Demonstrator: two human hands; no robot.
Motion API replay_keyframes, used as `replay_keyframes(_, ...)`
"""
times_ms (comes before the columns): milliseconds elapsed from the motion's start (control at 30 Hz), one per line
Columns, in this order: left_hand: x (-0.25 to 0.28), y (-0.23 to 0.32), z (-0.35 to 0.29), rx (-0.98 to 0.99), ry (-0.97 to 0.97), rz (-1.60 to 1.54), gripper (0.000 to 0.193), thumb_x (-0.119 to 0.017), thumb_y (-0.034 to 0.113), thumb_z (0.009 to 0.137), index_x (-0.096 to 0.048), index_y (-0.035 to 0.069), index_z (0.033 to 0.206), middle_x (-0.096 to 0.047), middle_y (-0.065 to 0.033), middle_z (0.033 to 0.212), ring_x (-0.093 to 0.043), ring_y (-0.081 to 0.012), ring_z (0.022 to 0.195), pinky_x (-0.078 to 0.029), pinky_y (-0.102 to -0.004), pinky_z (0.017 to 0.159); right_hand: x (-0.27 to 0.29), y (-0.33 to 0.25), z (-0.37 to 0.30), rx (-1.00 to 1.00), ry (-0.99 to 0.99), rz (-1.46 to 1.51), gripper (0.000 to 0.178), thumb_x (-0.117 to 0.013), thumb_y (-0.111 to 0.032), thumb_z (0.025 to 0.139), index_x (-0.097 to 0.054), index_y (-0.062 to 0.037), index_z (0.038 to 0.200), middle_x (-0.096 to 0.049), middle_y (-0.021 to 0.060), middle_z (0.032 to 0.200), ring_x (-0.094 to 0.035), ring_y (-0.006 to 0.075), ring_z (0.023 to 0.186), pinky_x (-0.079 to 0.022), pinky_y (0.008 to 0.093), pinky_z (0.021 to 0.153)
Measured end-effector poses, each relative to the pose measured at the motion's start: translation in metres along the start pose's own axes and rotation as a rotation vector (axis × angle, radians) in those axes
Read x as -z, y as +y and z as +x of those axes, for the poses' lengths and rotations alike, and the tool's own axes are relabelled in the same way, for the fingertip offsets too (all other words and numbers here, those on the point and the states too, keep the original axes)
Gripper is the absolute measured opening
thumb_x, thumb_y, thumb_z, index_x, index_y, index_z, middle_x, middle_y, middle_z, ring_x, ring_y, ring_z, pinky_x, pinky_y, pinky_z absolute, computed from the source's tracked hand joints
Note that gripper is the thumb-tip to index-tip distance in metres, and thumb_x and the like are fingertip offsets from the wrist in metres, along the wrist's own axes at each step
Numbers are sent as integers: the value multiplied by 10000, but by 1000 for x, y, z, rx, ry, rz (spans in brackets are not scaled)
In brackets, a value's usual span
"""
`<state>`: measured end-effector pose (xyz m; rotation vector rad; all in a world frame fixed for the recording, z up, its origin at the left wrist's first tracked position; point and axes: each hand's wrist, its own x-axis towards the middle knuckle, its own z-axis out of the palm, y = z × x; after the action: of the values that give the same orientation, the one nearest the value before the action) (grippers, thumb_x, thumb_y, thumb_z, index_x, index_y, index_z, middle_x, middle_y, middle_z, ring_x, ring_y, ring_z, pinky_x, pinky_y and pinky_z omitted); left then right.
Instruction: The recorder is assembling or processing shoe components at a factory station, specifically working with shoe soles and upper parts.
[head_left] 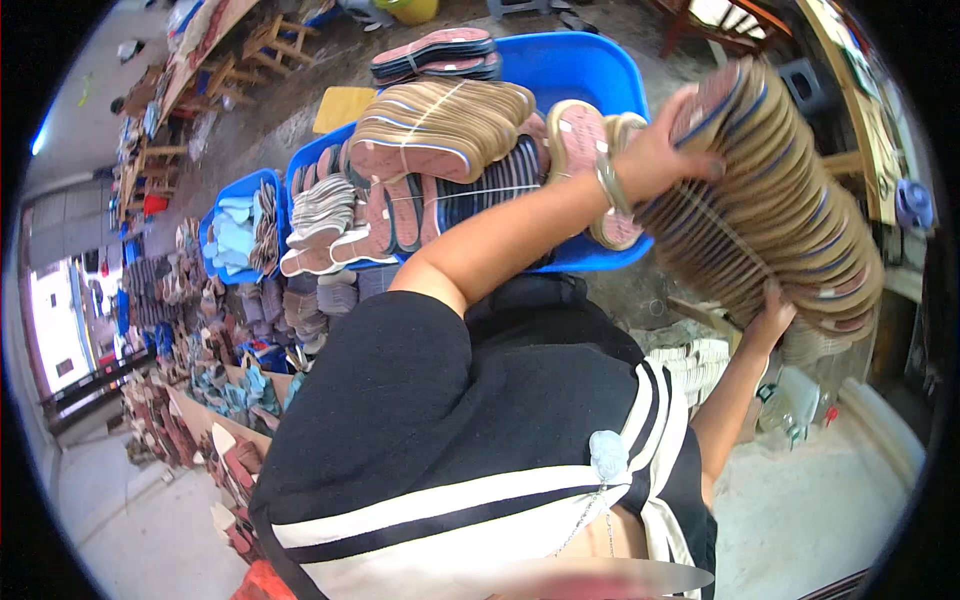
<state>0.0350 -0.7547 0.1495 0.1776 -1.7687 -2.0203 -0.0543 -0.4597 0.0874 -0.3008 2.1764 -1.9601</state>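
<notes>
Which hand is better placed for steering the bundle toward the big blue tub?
Likely the left hand: it grips the sole bundle near the blue tub; the right hand is farther away.

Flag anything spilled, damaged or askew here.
Nothing looks spilled or damaged. Mildly odd: a tied tan sole bundle is heaped atop others in the large blue tub, whose far right corner shows bare blue. The sole stack between the left hand and right hand bows, but string spans it.
</notes>
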Motion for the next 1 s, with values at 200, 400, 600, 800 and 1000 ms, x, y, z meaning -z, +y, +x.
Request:
replay_keyframes(200, -164, -30, -83, 230, -597, 96, 1114, -844, 286, 607, -125, 12, 1412, -280, -178, 1411, -257, -232, 1317, -215, -338, 1086, 138, 60, -214, -152, 500, 326, 661, -655, -94, 746, -355, 74, 1311, -439, 169, 1307, -459, 260, 1175, -353, 383, 1008)
replay_keyframes(400, -310, -59, -164, 432, -1128, 9, 1020, -760, 91, 703, -39, 2, 1418, -396, -157, 1340, -420, -221, 1211, -358, -330, 1012, 162, 71, -364, -207, 984, 489, 400, -643, -102, 802, -513, 67, 1140, -599, 92, 1075, -581, 179, 942, -458, 312, 844)
replay_keyframes(600, -441, -99, -219, 649, -1656, 62, 932, -763, 228, 743, -155, -15, 1406, -506, -147, 1223, -526, -190, 1063, -452, -302, 884, 130, 70, -425, -279, 1595, 476, 445, -667, -147, 784, -506, 48, 1150, -618, 118, 1048, -600, 192, 927, -465, 297, 839)
replay_keyframes(800, -521, -175, -302, 69, -2105, 448, 1170, -728, 508, 694, -20, -106, 1395, -151, -329, 1429, -116, -378, 1365, -198, -381, 1092, 141, 58, -476, -719, 1634, 226, 586, -705, -263, 749, -498, 27, 1214, -615, 159, 1079, -601, 226, 978, -456, 341, 878)
replay_keyframes(1000, -498, -182, -337, -603, -2150, 519, 1013, -674, 416, 766, -46, -39, 1417, -74, -356, 1431, -153, -460, 1337, -181, -468, 1093, 110, 99, -470, -1324, 1830, -363, 548, -732, -292, 728, -555, -65, 1195, -595, 162, 1105, -580, 296, 1031, -455, 376, 887)
